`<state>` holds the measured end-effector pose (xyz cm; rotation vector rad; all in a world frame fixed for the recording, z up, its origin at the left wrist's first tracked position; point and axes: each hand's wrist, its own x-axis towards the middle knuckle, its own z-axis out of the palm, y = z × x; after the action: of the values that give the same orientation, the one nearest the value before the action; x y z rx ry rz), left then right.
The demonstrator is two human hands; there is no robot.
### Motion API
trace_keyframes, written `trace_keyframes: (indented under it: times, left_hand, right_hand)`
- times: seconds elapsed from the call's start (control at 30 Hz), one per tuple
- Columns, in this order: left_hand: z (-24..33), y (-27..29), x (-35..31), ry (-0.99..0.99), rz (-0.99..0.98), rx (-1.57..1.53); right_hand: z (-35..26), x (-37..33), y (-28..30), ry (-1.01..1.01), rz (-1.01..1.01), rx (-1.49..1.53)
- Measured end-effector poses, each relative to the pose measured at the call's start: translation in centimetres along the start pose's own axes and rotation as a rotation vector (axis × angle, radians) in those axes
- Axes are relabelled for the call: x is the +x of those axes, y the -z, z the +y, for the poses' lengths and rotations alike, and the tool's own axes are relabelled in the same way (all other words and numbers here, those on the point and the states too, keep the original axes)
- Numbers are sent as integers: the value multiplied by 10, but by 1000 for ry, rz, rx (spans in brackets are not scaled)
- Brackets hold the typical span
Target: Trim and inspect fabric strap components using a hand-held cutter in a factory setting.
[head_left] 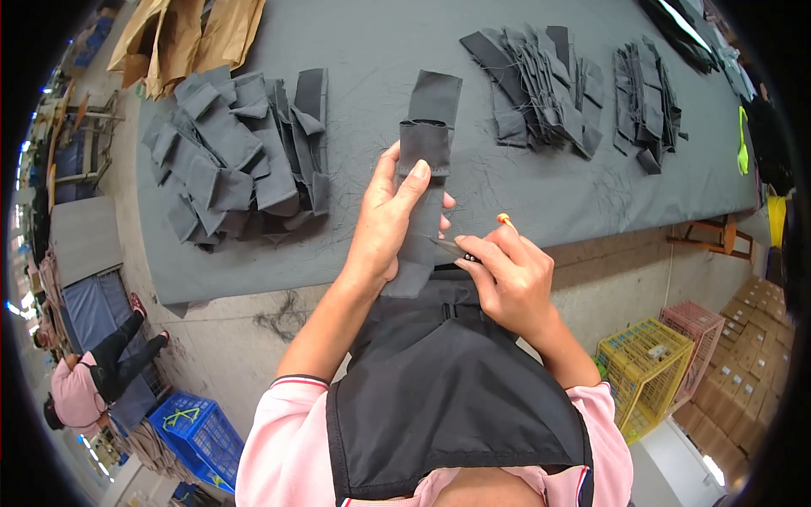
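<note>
My left hand (382, 221) is closed on a dark grey fabric strip (434, 97), the thumb pressed on a folded, stitched part of it. The strip runs lengthwise from above the table's near edge down past my wrist. In my right hand (515, 279) is a small pair of thread snips (448, 246), mostly covered by my fingers. Its pointed blade reaches the right side of the strip, below my left fingers. An orange-yellow bit (505, 220) sticks out above my right fist. Whether the blades touch a thread is too small to tell.
A loose heap of grey strips (224, 160) lies left on the grey-covered table (363, 51), beside brown paper (190, 38). Stacked strips (541, 93) and a smaller bundle (646, 101) lie right. Crates (646, 363) stand below right; another person (84, 380) is far left.
</note>
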<state>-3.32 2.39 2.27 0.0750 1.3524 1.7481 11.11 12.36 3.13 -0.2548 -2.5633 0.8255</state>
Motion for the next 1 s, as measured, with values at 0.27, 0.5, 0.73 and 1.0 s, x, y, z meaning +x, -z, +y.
trace_keyframes:
  times: [0.27, 0.5, 0.73, 1.0]
  left_hand:
    - [-1, 0, 1, -26, 0, -27]
    - [-1, 0, -2, 18, -34, -64]
    - [-3, -2, -4, -25, 30, -80]
    - [-5, 3, -4, 24, -16, -90]
  right_hand:
    - [-4, 6, 1, 41, 23, -51]
    - [-15, 15, 2, -50, -117, 1]
    - [-14, 17, -7, -15, -136, 21]
    - [-7, 10, -12, 52, -123, -54]
